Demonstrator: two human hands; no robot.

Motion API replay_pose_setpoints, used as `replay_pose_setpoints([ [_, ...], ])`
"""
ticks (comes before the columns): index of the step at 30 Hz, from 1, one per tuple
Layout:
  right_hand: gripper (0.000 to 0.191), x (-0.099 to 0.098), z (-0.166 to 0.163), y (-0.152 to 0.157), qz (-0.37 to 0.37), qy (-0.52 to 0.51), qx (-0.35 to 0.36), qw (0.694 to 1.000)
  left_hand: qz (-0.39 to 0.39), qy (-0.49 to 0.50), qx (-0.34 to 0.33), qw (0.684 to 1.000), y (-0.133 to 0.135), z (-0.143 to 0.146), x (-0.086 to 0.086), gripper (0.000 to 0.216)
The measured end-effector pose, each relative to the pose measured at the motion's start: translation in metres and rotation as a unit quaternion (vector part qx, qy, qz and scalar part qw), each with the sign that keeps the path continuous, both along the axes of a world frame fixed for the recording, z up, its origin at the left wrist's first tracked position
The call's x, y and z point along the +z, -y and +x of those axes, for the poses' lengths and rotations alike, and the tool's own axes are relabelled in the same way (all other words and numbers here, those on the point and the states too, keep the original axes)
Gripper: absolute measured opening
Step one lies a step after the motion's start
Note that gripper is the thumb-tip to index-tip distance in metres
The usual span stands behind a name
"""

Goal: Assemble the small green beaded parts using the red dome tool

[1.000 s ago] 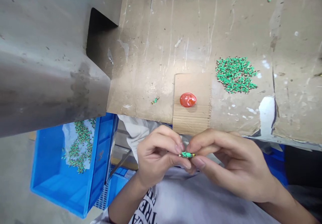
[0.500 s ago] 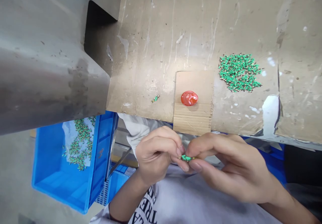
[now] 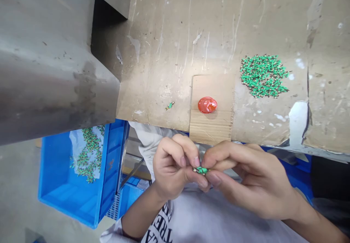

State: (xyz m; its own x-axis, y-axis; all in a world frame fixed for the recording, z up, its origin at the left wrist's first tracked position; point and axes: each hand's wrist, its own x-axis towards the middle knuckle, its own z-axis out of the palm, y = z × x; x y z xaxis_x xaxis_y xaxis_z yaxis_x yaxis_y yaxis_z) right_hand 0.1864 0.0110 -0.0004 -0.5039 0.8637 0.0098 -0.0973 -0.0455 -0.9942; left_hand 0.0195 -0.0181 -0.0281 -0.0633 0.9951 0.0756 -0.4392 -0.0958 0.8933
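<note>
Left hand and right hand, grips clamped on one small green figurine; at twelve o'clock, glossy rounded red dish on corrugated cardboard.

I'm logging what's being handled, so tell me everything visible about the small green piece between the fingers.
The small green piece is slim and mostly bright green, with dark markings and a paler bit at its left end. It looks like painted or moulded plastic, though its finer shape is too small to tell. It lies roughly sideways, pinched between the fingertips of the left hand and right hand, in front of the shirt.
</note>
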Motion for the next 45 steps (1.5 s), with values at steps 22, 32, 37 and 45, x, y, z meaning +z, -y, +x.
replay_pose_setpoints([
  [22, 0.015, 0.003, 0.001, -0.003, 0.057, 0.016, 0.028, 0.998, -0.042, 0.056, -0.005, 0.998, -0.004, 0.004, 0.009, 0.056],
  [32, 0.013, -0.002, 0.001, -0.001, 0.081, -0.015, 0.055, 0.995, 0.005, 0.077, -0.031, 0.997, -0.002, 0.003, 0.008, 0.055],
  [37, 0.016, -0.001, 0.001, -0.001, 0.082, -0.016, 0.061, 0.995, 0.006, 0.064, -0.008, 0.998, -0.001, 0.007, 0.007, 0.056],
  [45, 0.014, 0.002, 0.007, -0.003, 0.108, 0.026, 0.041, 0.993, 0.065, -0.019, -0.003, 0.998, -0.003, 0.0, -0.003, 0.032],
])
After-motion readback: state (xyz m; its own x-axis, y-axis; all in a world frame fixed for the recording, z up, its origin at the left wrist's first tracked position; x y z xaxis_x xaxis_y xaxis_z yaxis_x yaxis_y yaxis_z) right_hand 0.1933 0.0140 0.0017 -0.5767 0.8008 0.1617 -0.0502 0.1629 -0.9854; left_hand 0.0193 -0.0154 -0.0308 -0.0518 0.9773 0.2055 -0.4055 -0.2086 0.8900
